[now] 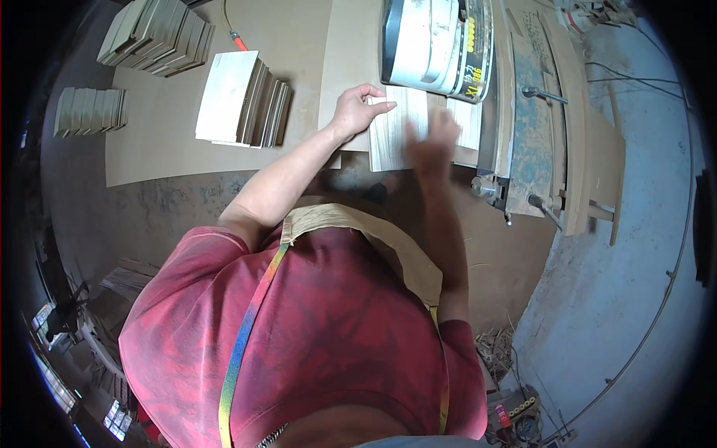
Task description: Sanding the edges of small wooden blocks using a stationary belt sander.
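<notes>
A pale, finely striped wooden board (387, 149) lies under my hands, in front of a white and black machine (426, 45). My left hand (358, 112) grips the board's far left corner, thumb over the top and fingers curled at the edge. Over the board's right side is my right hand (435, 142), smeared by motion, so its fingers cannot be made out. A second pale board (469, 123) shows to the right of that hand, partly beneath the machine.
Stacked wooden boards (231, 97) stand left of my left arm, with more stacks (160, 33) (91, 110) beyond. A blue-grey metal bench part (534, 134) with clamp handles borders the right. An orange-tipped hose (237, 41) lies at the back.
</notes>
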Tool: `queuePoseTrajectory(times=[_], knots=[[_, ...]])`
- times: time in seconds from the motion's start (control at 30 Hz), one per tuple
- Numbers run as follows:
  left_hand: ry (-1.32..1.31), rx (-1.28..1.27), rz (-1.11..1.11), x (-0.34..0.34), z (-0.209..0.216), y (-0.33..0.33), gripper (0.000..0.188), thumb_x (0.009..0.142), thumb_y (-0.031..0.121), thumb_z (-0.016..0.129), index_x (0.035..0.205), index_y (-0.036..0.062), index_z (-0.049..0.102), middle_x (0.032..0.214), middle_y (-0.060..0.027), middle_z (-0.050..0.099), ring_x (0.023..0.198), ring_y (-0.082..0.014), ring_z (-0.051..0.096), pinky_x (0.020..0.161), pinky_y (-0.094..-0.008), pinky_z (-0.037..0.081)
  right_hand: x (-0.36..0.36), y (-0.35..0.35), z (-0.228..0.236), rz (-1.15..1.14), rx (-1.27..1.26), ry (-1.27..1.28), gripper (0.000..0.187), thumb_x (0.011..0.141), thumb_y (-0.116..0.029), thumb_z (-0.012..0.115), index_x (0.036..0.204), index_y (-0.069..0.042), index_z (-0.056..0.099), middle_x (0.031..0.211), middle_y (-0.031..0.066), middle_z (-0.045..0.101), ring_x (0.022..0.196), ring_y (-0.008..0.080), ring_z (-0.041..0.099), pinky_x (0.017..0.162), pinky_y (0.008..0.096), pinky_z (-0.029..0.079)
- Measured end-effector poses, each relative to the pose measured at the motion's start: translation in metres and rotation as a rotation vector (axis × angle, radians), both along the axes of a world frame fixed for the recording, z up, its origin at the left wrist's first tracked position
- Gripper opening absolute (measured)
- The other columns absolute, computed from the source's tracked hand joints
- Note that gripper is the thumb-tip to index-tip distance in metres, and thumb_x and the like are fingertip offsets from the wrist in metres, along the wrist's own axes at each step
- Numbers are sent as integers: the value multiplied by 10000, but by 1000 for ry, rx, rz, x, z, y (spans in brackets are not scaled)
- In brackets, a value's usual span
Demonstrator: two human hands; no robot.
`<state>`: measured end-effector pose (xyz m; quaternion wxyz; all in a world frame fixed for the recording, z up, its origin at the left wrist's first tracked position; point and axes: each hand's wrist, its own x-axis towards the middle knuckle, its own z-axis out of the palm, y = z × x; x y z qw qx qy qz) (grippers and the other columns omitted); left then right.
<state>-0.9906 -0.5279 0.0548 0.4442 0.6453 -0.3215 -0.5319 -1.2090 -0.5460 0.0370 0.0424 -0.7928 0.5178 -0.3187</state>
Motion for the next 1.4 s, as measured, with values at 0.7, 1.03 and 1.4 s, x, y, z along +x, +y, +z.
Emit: queuePoseTrajectory(times=[0.7, 1.03, 1.4], knots=[[175, 22, -176, 34, 16, 12, 458, 946, -9, 807, 1394, 16, 712, 1132, -88, 783, 783, -85, 684, 708, -196, 555, -77, 53, 19, -90, -35, 141, 505, 840, -172, 803, 1311, -11, 720, 1408, 243, 621, 1279, 459, 581, 1086, 541, 506], [-224, -163, -11, 15, -16, 2, 364, 871, 115, 889, 1208, 19, 791, 1051, -65, 786, 832, -178, 676, 822, -308, 579, -41, -11, 7, -123, -5, 253, 433, 991, -133, 702, 1393, 24, 671, 1407, 273, 619, 1324, 488, 576, 1099, 560, 503], [-66, -322, -4, 6, -26, 2, 302, 858, 169, 903, 1099, 5, 825, 977, -71, 810, 854, -182, 705, 837, -310, 584, 21, 60, 35, -38, 302, 100, 654, 894, -375, 848, 1401, 8, 692, 1446, 322, 597, 1240, 493, 587, 1047, 539, 532]])
